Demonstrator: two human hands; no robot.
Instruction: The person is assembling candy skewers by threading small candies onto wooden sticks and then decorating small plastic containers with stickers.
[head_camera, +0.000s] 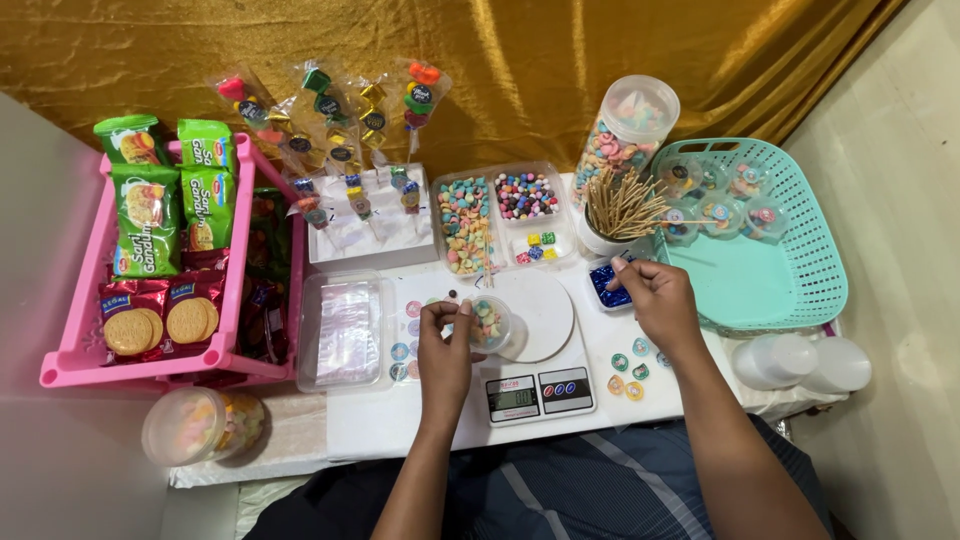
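Note:
My left hand (444, 342) grips a small clear cup (490, 322) filled with pastel candies, held at the left edge of the round white pan of a kitchen scale (538, 390). My right hand (652, 296) reaches to the right of the scale, its fingertips pinched at a small tray of blue candies (604, 288); whether anything is between the fingers I cannot tell. A white cup of wooden skewers (618, 208) stands just beyond that hand.
A divided clear tray of mixed candies (500, 220) sits behind the scale. A tall candy jar (628, 128), a teal basket (790, 285), a pink biscuit rack (90, 350), candy skewers in a white block (368, 235), round stickers (630, 372) and a lidded tub (200, 425) surround the work area.

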